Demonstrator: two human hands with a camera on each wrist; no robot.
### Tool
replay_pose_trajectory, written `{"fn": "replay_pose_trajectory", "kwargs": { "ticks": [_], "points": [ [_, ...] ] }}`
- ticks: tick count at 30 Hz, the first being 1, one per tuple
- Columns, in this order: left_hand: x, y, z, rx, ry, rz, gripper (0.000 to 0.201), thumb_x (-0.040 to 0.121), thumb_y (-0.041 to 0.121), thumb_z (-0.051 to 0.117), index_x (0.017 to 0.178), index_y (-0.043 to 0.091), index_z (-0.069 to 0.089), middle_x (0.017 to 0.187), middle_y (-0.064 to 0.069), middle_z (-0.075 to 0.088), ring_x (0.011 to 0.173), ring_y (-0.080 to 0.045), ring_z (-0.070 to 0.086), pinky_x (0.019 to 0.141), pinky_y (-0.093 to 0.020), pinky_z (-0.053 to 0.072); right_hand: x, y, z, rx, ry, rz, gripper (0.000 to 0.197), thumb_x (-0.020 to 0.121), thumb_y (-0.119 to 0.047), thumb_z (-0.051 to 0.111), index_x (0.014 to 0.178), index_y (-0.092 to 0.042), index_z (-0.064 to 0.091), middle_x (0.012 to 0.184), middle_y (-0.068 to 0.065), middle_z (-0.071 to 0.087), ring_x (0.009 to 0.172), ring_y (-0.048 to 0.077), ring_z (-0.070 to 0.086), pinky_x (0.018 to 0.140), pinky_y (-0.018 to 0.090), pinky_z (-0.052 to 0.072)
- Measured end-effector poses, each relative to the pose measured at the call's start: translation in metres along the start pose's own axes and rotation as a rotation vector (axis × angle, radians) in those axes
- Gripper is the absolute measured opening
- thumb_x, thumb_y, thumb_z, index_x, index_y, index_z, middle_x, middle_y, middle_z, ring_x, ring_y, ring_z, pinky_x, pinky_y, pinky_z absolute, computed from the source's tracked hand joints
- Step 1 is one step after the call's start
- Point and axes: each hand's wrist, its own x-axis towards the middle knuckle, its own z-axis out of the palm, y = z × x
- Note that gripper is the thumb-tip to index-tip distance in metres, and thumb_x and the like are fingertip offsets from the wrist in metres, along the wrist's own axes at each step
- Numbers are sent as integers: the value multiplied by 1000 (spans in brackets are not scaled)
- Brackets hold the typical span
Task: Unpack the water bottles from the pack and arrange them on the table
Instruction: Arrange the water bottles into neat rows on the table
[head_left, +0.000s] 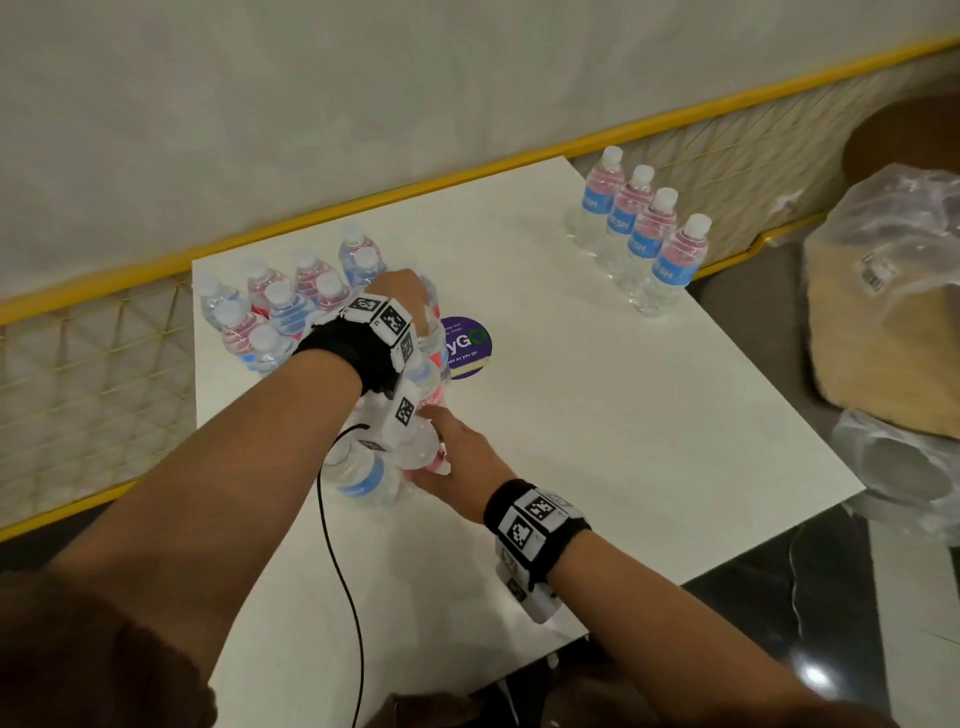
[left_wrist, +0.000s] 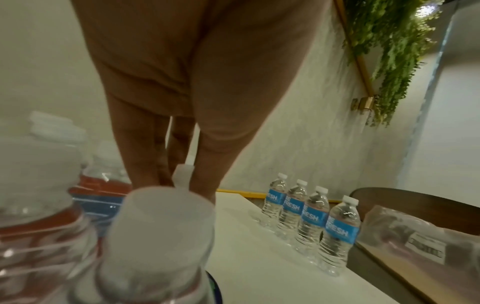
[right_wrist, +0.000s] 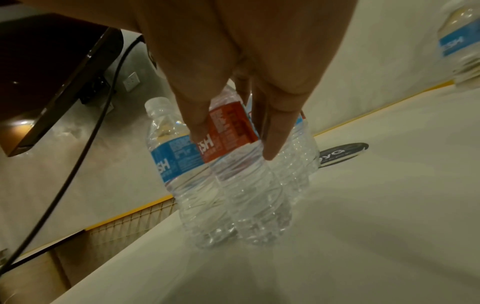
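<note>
Currently the pack of water bottles sits on the white surface, its far end against the yellow rail.

Left hand reaches over the pack's right side; in the left wrist view its fingers point down, close together, around a white bottle cap. Cannot tell if they actually pinch it. A second cap sits right under that camera and blocks most of the pack.

Right hand is at the pack's near end. Its fingers are curled over the upper part of an upright bottle with an orange-red label, thumb on one side, other fingers on the opposite side. A blue-labelled bottle touches it on its left, another bottle sits directly behind. All three stand on the surface.

Right of the pack, well apart: four bottles in a row, blue labels, upright, touching one another, at the surface's far right edge.

Between pack and row, just beside the pack: a round purple sticker, partly hidden by bottles.

A black cable runs from the left wrist band down across the surface's near side.

Beyond the row, off the surface: a plastic-wrapped tan bundle.
</note>
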Motion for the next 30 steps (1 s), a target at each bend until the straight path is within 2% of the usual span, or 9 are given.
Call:
{"fn": "replay_pose_trajectory", "kwargs": {
  "ticks": [4, 9, 12, 15, 16, 19, 21, 25, 30],
  "points": [
    [-2, 17, 1, 3, -39, 76, 29, 82, 18, 68, 109, 7, 68, 111, -12, 67, 105, -28, 63, 88, -33, 51, -22, 19, -26, 39, 123, 17, 55, 81, -28, 70, 126, -23, 40, 113, 2, 59, 99, 21, 59, 88, 40, 51],
    [-1, 67, 1, -51, -71, 239, 20, 81, 15, 69, 99, 6, 69, 99, -10, 69, 90, -27, 63, 68, -27, 43, -55, 53, -99, 100, 348, 187, 58, 78, -29, 75, 125, -27, 41, 109, -7, 59, 99, 15, 60, 88, 32, 55],
    [0, 107, 8, -82, -94, 337, 19, 83, 15, 67, 99, 4, 69, 100, -8, 68, 91, -27, 63, 70, -27, 44, -65, 71, -146, 143, 482, 262, 60, 79, -22, 75, 128, -24, 40, 107, -10, 56, 97, 13, 58, 82, 20, 52],
    [3, 150, 16, -127, -128, 446, 30, 86, 14, 63, 114, 4, 67, 117, -13, 66, 109, -30, 60, 85, -28, 45, -68, 90, -183, 139, 599, 304, 60, 81, -23, 73, 130, -22, 39, 109, -7, 56, 98, 14, 58, 70, 5, 48],
    [4, 165, 19, -140, -136, 480, 32, 87, 14, 63, 117, 5, 65, 122, -13, 63, 113, -29, 57, 90, -28, 44, -68, 96, -193, 137, 632, 319, 62, 81, -25, 73, 132, -22, 38, 111, -6, 56, 100, 15, 57, 72, 6, 47],
    [15, 203, 29, -204, -116, 540, 39, 88, 17, 63, 126, 8, 60, 131, -13, 54, 121, -29, 51, 98, -29, 39, -68, 113, -221, 144, 692, 370, 71, 82, -30, 71, 140, -23, 32, 125, -3, 54, 107, 13, 54, 86, 24, 47],
    [24, 222, 37, -233, -68, 549, 38, 89, 20, 61, 126, 8, 59, 130, -16, 49, 120, -29, 49, 97, -28, 36, -65, 120, -237, 175, 713, 379, 73, 83, -29, 70, 143, -23, 30, 132, -2, 52, 108, 12, 53, 84, 24, 45],
    [40, 245, 52, -340, 36, 555, 29, 89, 17, 58, 115, 7, 62, 117, -19, 51, 108, -31, 52, 84, -25, 35, -58, 129, -259, 240, 719, 370, 69, 84, -24, 70, 142, -27, 32, 126, -10, 50, 108, 10, 52, 80, 18, 43],
    [47, 253, 74, -535, 102, 476, 56, 83, 30, 67, 135, 22, 48, 128, -10, 42, 119, -27, 48, 99, -35, 42, -56, 144, -262, 226, 658, 393, 81, 81, -14, 72, 145, -25, 23, 137, -6, 45, 117, 9, 45, 87, 24, 40]
  ]
}}
